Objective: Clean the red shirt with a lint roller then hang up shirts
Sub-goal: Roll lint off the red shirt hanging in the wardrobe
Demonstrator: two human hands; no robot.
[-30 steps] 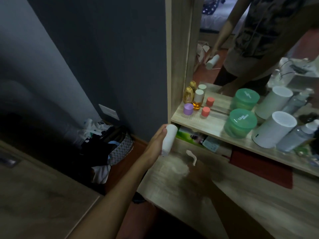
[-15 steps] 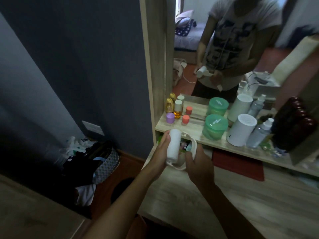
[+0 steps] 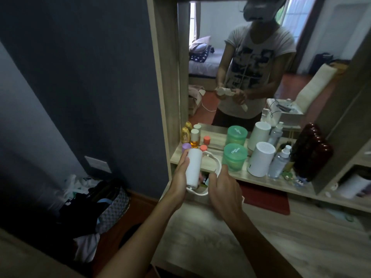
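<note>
The left fingers (image 3: pixel 185 160) wrap around the white lint roller (image 3: pixel 193 167), which stands nearly upright above the front edge of the shelf (image 3: pixel 206 164). The left hand (image 3: pixel 179 182) holds it from the side, forearm rising from below. The right hand (image 3: pixel 223 189) closes on the curved handle (image 3: pixel 215 164), its index finger stretched up. Both hands hang over the wooden surface (image 3: pixel 261 237).

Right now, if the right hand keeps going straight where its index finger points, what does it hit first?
Probably the green jar on the shelf; the right hand has its index fingertip just short of it, though depth is unclear.
</note>
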